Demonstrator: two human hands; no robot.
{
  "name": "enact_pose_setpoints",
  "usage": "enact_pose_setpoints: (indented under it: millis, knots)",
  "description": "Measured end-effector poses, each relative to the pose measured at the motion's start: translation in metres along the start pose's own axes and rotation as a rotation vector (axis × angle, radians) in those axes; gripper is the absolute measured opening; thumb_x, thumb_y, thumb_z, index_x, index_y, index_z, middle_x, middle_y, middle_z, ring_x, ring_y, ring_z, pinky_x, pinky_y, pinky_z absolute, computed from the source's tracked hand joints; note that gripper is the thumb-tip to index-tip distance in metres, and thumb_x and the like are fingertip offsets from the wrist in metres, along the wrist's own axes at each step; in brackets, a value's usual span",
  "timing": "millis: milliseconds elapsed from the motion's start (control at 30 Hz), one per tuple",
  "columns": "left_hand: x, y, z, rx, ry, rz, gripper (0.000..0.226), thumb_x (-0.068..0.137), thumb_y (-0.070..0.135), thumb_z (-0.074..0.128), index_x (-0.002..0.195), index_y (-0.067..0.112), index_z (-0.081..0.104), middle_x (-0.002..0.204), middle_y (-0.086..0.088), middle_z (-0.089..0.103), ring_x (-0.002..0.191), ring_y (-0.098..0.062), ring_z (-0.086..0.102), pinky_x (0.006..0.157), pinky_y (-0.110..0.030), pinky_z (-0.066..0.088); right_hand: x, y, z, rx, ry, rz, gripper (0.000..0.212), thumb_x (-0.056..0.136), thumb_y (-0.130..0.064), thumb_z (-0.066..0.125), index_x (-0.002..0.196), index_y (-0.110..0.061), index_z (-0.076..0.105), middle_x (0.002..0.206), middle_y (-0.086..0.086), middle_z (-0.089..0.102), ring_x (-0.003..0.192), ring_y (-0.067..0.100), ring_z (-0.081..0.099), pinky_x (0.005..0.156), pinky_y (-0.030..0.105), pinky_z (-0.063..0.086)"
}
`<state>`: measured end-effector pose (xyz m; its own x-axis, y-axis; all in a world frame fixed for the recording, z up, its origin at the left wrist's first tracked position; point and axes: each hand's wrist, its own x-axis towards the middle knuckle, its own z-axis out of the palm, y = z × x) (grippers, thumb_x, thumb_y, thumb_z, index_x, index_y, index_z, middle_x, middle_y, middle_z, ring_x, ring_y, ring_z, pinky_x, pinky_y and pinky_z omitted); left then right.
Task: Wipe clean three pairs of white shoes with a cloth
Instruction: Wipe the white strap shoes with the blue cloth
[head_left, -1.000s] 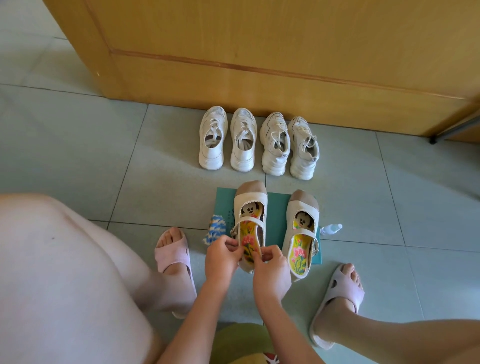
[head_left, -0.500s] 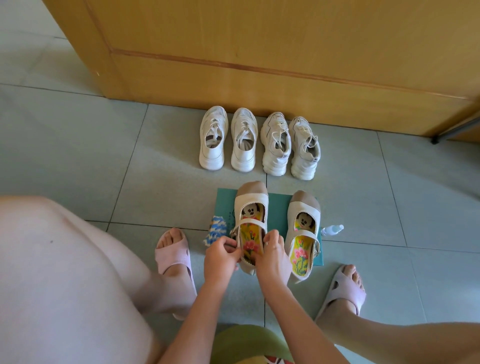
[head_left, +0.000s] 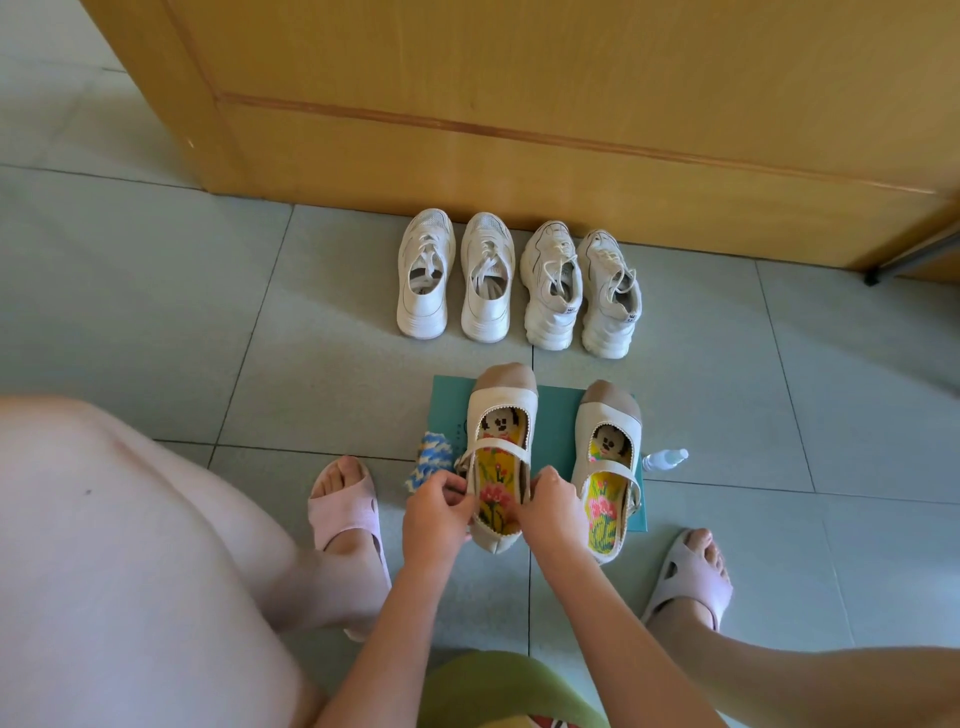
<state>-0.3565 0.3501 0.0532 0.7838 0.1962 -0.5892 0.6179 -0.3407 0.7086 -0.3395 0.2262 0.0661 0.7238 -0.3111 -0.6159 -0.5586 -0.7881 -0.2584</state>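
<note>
cream strap shoe with floral insole (head_left: 501, 415) on teal mat (head_left: 449, 400), long axis pointing away, heel toward person; left hand (head_left: 436, 514) and right hand (head_left: 550, 506) fingers curled, gripping its heel sides; blue-white knit cloth (head_left: 428, 460) just left, nearest left hand

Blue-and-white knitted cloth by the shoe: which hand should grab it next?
Probably left: the left hand sits beside the blue-and-white knitted cloth, while the right hand holds the far side of the cream strap shoe.

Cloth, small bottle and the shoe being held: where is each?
Cloth (head_left: 428, 461), head view, its bunched middle.
Small bottle (head_left: 662, 460), head view, its body.
Held shoe (head_left: 501, 408), head view, white upper behind the toe cap.
</note>
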Motion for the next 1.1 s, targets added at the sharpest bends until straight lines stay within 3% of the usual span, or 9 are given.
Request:
enact_pose_setpoints:
  millis: [67,200,400,700,1000,1100]
  knots:
    - [-0.001,-0.001,0.000,0.008,-0.004,0.013,0.007,0.088,0.018,0.062,0.093,0.018,0.056,0.088,-0.001,0.065,0.081,-0.018,0.066,0.072,-0.040,0.059,-0.003,0.000,0.001,-0.070,0.039,-0.020,0.023,0.091,-0.021,0.057,0.107,-0.010,0.043,0.101,0.008,0.064,0.089,0.024,0.065,0.060,0.028,0.045]
    - [-0.001,-0.001,-0.001,0.021,0.002,0.011,0.009,0.087,0.018,0.062,0.094,0.019,0.056,0.089,0.000,0.064,0.082,-0.018,0.065,0.074,-0.043,0.058,-0.004,-0.005,0.001,-0.126,0.006,-0.026,0.024,0.093,-0.011,0.052,0.112,-0.007,0.038,0.106,0.011,0.062,0.096,0.027,0.066,0.069,0.029,0.051]
    - [-0.002,0.001,0.002,0.024,0.019,0.027,0.008,0.087,0.019,0.062,0.089,0.018,0.055,0.085,-0.001,0.064,0.079,-0.019,0.065,0.071,-0.042,0.059,-0.004,-0.010,-0.001,-0.020,-0.117,0.021,0.034,0.090,-0.011,0.056,0.117,-0.010,0.036,0.105,0.015,0.061,0.090,0.030,0.068,0.074,0.043,0.059]
    - [-0.005,0.002,0.002,-0.030,0.005,0.012,0.010,0.088,0.019,0.062,0.094,0.015,0.054,0.090,-0.004,0.064,0.082,-0.020,0.065,0.068,-0.038,0.060,-0.011,-0.009,-0.002,-0.150,-0.042,-0.024,0.037,0.089,-0.014,0.059,0.117,-0.009,0.036,0.111,0.009,0.061,0.101,0.027,0.064,0.077,0.032,0.052]
    - [-0.004,0.001,0.002,-0.049,0.000,-0.002,0.010,0.088,0.019,0.062,0.094,0.016,0.054,0.091,-0.004,0.064,0.082,-0.019,0.065,0.062,-0.029,0.058,-0.013,-0.008,-0.002,-0.144,-0.004,-0.050,0.036,0.088,-0.018,0.059,0.114,-0.011,0.036,0.108,0.007,0.062,0.097,0.025,0.065,0.072,0.031,0.050]
    - [-0.003,0.001,0.002,-0.058,-0.001,-0.005,0.010,0.088,0.018,0.062,0.094,0.015,0.055,0.090,-0.004,0.064,0.082,-0.019,0.065,0.065,-0.033,0.059,-0.013,-0.007,-0.002,-0.105,0.007,-0.055,0.036,0.090,-0.028,0.059,0.113,-0.010,0.038,0.107,0.007,0.063,0.096,0.024,0.065,0.071,0.031,0.051]
